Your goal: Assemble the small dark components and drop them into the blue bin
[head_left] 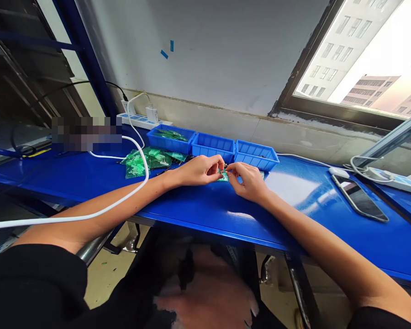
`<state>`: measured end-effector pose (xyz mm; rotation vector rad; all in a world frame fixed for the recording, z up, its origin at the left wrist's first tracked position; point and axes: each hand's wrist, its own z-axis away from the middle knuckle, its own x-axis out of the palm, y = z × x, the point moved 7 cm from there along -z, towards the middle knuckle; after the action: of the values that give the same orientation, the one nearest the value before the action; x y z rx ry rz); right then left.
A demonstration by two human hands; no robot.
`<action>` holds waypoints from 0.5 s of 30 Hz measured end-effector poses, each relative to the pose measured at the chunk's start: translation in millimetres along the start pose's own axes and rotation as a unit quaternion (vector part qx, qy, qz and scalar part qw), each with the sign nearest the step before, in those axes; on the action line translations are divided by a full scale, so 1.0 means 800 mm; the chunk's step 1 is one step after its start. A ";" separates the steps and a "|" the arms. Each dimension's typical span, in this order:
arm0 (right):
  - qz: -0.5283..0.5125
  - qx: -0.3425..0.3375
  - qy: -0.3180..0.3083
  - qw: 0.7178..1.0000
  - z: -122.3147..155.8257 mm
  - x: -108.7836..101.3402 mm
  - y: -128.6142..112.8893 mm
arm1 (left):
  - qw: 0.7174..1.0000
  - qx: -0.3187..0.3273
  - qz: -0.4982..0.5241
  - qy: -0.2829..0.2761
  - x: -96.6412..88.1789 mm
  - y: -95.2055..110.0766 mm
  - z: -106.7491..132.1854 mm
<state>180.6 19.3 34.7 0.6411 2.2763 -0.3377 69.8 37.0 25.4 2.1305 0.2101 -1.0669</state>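
Just in front of the blue bins, a green circuit board (222,176) shows between my two hands, most of it covered by fingers. My left hand (205,170) is closed, its thumb and fingertips pinched together at the board's left part. From the other side my right hand (248,180) reaches in, also closed, with thumb and forefinger pinched over the board. Something small and dark sits between the fingertips, too small to name. Left of my left hand lies a pile of green circuit boards (137,164), some seemingly in clear bags.
Three blue bins stand behind my hands: a left bin (171,145) with green boards, a middle bin (213,153) and a right bin (256,162). A white cable (137,188) crosses above my left forearm. A phone (359,198) lies right. Power strips line the wall.
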 end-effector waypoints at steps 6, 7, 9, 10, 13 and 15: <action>-0.003 0.010 -0.009 1.000 0.000 0.002 0.003 | 1.000 -0.008 -0.001 -0.005 -0.001 0.000 0.000; -0.003 0.009 -0.008 1.000 0.000 0.002 0.003 | 1.000 -0.009 -0.002 -0.005 -0.001 0.000 0.000; -0.003 0.003 -0.003 1.000 0.000 0.002 0.002 | 1.000 -0.010 -0.004 -0.005 -0.001 0.001 0.000; -0.003 -0.002 0.000 1.000 0.000 0.001 0.001 | 1.000 -0.010 -0.005 -0.005 -0.001 0.001 0.000; -0.002 -0.006 0.003 1.000 0.000 0.000 0.001 | 1.000 -0.010 -0.006 -0.003 -0.001 0.001 -0.001; -0.002 0.000 -0.001 1.000 0.000 0.001 0.001 | 1.000 -0.008 -0.004 -0.004 -0.001 0.001 -0.001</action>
<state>180.7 20.6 34.1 0.6364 2.2765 -0.3392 70.0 37.0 26.3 2.1124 0.2225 -1.0760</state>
